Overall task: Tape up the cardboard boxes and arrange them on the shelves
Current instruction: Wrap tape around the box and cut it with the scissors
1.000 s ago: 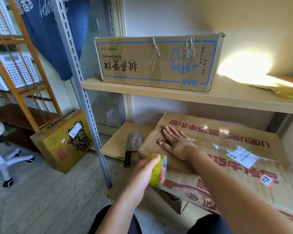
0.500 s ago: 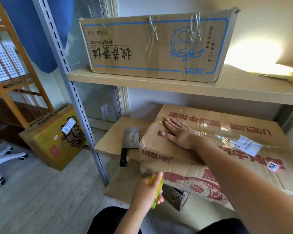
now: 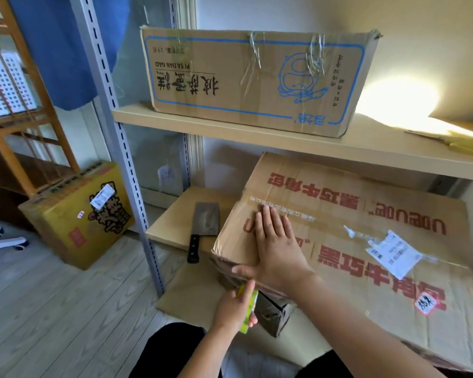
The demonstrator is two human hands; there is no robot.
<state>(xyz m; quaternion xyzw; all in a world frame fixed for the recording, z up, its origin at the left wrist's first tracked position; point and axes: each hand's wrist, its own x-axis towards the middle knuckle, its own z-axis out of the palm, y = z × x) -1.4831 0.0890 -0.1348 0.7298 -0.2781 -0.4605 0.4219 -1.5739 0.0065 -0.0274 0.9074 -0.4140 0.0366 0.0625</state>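
A large brown cardboard box with red lettering lies in front of me, its far end under the upper shelf. My right hand lies flat on the box's top near its left end, fingers straight, thumb over the edge. Just below that end, my left hand grips a yellow-green tape roll. Clear tape runs along the top seam. Another brown box with blue print stands on the upper shelf.
A cleaver with a black handle lies on the low shelf board left of the big box. A yellow box stands on the wooden floor beside the grey shelf post. A wooden rack is at far left.
My left hand has carried the tape roll down from the box's top edge to below its left end. My right hand slid back toward the near-left edge, staying flat.
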